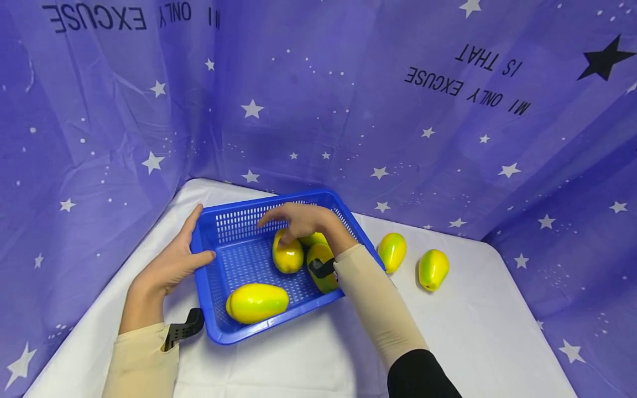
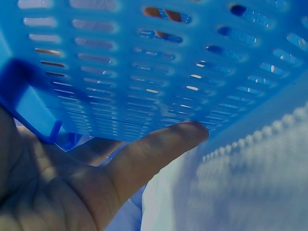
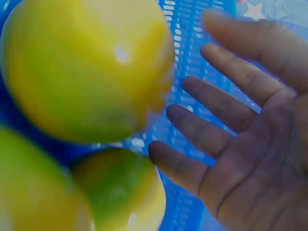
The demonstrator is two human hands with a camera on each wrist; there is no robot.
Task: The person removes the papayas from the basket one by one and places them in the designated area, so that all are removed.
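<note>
A blue plastic basket (image 1: 276, 326) with perforated walls sits on the white cloth, holding several glossy yellow-green fruits shaped like papayas. My left hand (image 1: 171, 260) lies at the basket's left side, its thumb straight across the rim and its fingers extended along the edge. In the left wrist view one straight finger (image 2: 163, 142) lies along the slotted wall. Inside the basket, my right hand (image 1: 301, 218) hovers over a papaya (image 1: 288, 255), thumb overlapping it. The right wrist view shows spread fingers (image 3: 221, 103) beside a large papaya (image 3: 86, 67). Another papaya (image 1: 257, 303) lies at the near left corner.
To the right of the basket, two more papayas (image 1: 392, 251) (image 1: 433, 270) lie on the white tablecloth (image 1: 478, 331). A purple star-patterned curtain (image 1: 318, 110) with black lettering rises behind the table and along its sides.
</note>
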